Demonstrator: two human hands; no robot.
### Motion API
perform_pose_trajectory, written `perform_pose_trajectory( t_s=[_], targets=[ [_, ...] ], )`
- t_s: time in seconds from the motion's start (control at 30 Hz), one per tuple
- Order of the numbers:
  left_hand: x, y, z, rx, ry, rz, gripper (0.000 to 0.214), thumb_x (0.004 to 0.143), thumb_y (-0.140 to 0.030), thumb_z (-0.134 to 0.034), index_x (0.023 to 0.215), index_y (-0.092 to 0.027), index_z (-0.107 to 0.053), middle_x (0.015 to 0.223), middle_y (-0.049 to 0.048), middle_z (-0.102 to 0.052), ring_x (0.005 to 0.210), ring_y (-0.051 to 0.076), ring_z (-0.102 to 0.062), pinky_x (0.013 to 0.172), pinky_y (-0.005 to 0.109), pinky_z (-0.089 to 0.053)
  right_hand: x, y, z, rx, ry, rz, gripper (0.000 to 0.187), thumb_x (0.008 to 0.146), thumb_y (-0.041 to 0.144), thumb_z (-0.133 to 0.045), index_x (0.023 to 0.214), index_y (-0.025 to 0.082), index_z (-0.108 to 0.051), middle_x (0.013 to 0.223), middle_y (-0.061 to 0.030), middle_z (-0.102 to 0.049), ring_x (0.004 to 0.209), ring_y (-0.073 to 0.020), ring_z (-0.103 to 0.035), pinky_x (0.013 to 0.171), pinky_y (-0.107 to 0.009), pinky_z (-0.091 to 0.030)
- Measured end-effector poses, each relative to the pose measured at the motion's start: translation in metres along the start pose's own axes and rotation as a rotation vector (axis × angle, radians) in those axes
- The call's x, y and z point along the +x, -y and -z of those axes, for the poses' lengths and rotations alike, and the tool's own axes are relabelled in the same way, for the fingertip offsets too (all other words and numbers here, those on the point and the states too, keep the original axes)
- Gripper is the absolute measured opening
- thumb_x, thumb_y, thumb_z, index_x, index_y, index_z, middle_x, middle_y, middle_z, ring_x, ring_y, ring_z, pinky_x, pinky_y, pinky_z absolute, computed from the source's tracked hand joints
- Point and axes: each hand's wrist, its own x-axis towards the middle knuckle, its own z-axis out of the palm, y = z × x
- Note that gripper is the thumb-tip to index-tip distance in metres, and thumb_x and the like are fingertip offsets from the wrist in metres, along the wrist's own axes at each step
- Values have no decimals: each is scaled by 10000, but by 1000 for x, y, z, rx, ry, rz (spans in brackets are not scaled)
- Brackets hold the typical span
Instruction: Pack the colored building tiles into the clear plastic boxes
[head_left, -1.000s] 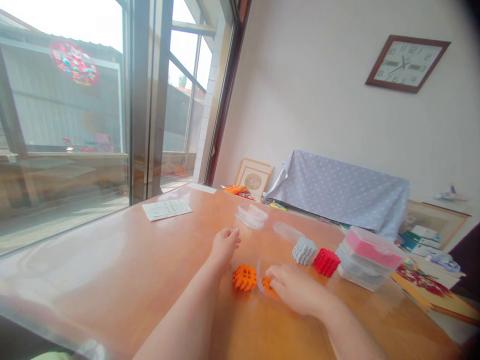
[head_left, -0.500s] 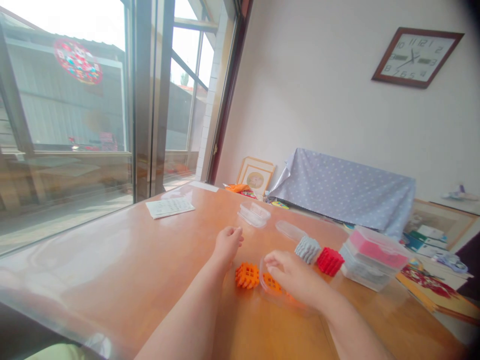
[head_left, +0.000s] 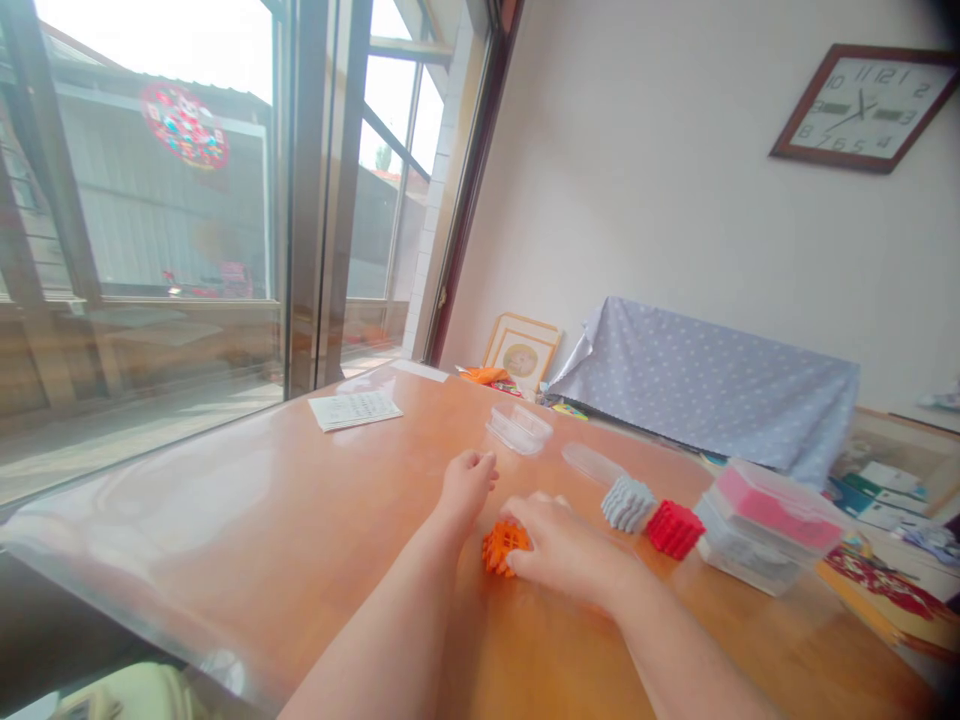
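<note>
On the wooden table, my right hand [head_left: 559,545] reaches over a stack of orange plastic grid pieces [head_left: 501,548], thumb at the near side and fingers on the far side. The hand covers the stack's right part. My left hand [head_left: 469,485] hovers just beyond and left of the stack, its fingers curled together; I cannot make out anything in them. Right of my right hand are a grey stack of similar pieces [head_left: 628,503] and a red stack [head_left: 675,529].
A clear box with a pink layer [head_left: 780,500] stands at the right. Farther back lie an open clear container [head_left: 519,428] and a clear lid [head_left: 592,463]. Printed papers [head_left: 355,410] rest at the back left, near the window. A dotted cloth [head_left: 712,380] hangs beyond the table.
My right hand has moved left onto the orange stack. The clear plastic rim and orange pieces seen under it earlier no longer show. The left hand stays curled; the whole view has shifted slightly.
</note>
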Motion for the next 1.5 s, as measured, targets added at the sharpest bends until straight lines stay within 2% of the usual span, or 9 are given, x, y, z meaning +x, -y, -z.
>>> perform_pose_trajectory(
  t_s=[0.13,0.27,0.47,0.7,0.9,1.07,1.17,1.3,1.5],
  targets=[
    [0,-1,0,-5,0,10,256,831,-407,-592,716,-180,-571,721,73,-682,620,162,-604,623,278,-463,-6,-6,8,70,-94,-11,329,795,261,-644,1124,275,-648,1064,-41,-644,973,-217,-573,842,-297,-382],
    [-1,-2,0,-15,3,22,272,821,-429,-609,713,-182,-575,727,72,-687,619,158,-599,628,274,-448,-19,-27,16,117,-162,-47,342,796,244,-635,1137,253,-639,1085,-47,-669,1015,-220,-588,910,-318,-399],
    [-2,-2,0,-16,14,35,278,818,-444,-619,749,-176,-600,743,80,-697,621,159,-604,627,271,-435,-37,-55,9,144,-95,-116,322,763,191,-619,1082,215,-654,1058,-50,-702,976,-216,-622,908,-326,-434],
    [0,0,0,3,23,35,275,828,-435,-604,740,-175,-584,761,87,-698,620,159,-605,611,270,-433,-41,-59,-2,180,-102,-111,340,800,220,-586,1129,206,-670,1209,-74,-678,1123,-232,-606,994,-346,-416],
    [1,1,0,-6,29,40,298,813,-465,-623,740,-178,-588,753,79,-699,616,153,-596,620,269,-433,-47,-58,0,109,-19,-137,216,895,240,-456,858,213,-667,843,-11,-698,812,-179,-612,722,-274,-396],
    [0,1,0,-4,29,43,296,807,-467,-625,744,-179,-593,755,74,-697,630,156,-601,629,268,-431,-41,-58,-5,-81,-2,-150,165,800,251,-575,647,193,-597,731,-7,-649,756,-164,-560,650,-270,-295],
    [1,1,0,1,27,48,305,798,-475,-632,739,-179,-593,759,77,-699,631,158,-602,632,272,-432,-33,-59,-3,-159,39,-236,179,740,347,-670,654,197,-627,732,-14,-646,682,-152,-534,600,-278,-245],
    [2,1,0,9,25,50,313,793,-488,-633,750,-179,-598,779,83,-707,641,165,-610,625,274,-427,-24,-57,3,-222,89,-230,226,684,438,-727,713,218,-681,730,-17,-655,646,-159,-533,581,-282,-232],
    [2,1,1,20,25,46,307,807,-480,-616,755,-178,-596,790,84,-709,643,164,-609,631,279,-432,-17,-57,3,-211,126,-234,272,623,412,-768,820,236,-701,761,-22,-688,668,-186,-581,575,-278,-261]
  ],
)
